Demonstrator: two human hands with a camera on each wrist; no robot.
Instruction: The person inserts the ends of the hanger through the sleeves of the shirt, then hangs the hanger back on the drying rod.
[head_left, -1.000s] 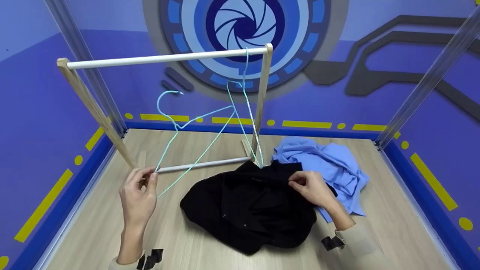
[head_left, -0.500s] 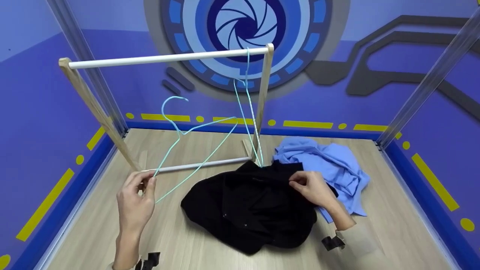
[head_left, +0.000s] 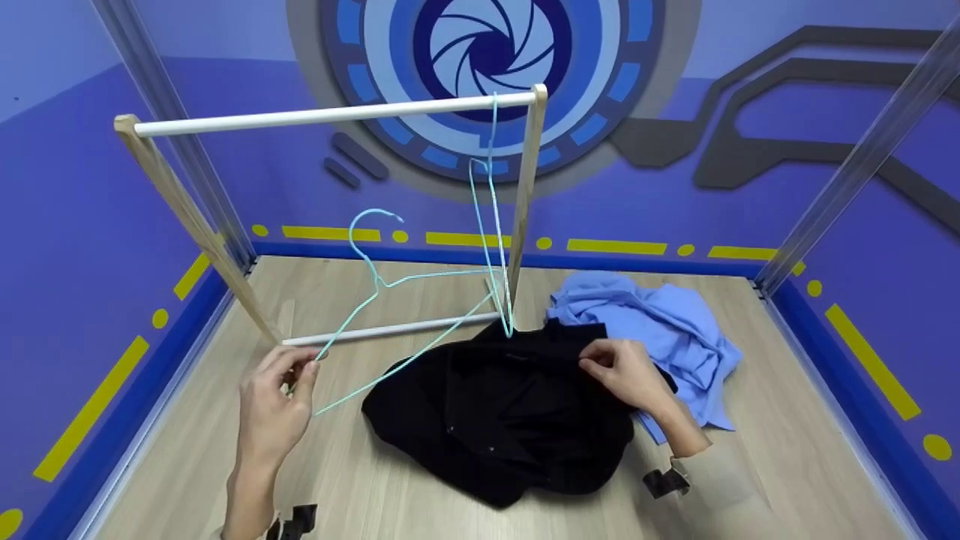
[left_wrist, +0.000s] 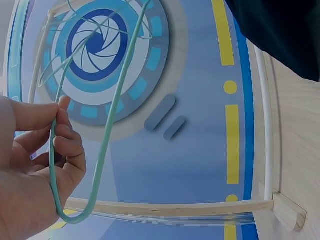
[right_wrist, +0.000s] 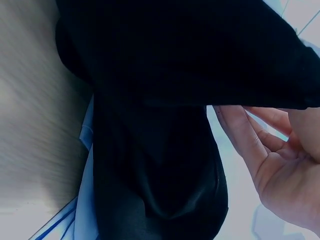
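My left hand point(head_left: 276, 397) pinches one lower corner of a mint-green wire hanger point(head_left: 352, 319) between thumb and fingers. The hanger tilts, its hook up and its far end reaching right, overlapping the hanging hanger in the head view. In the left wrist view the rounded end of the hanger point(left_wrist: 107, 132) loops past my palm. A black garment point(head_left: 517, 420) with small buttons lies bunched on the table; my right hand point(head_left: 626, 375) pinches its upper right edge and lifts it a little. In the right wrist view the black cloth point(right_wrist: 160, 165) drapes down beside my fingers.
A rack with a white top rail point(head_left: 330, 116) and wooden legs stands behind. A second mint hanger point(head_left: 495, 217) hangs near its right end, reaching down to the black garment. A crumpled light blue garment point(head_left: 675, 322) lies at the right. Blue printed walls point(head_left: 75, 300) enclose the table.
The held hanger has lowered and swung to the right, its hook dropping and its far end nearing the hanging hanger. The right hand and black garment stay nearly still.
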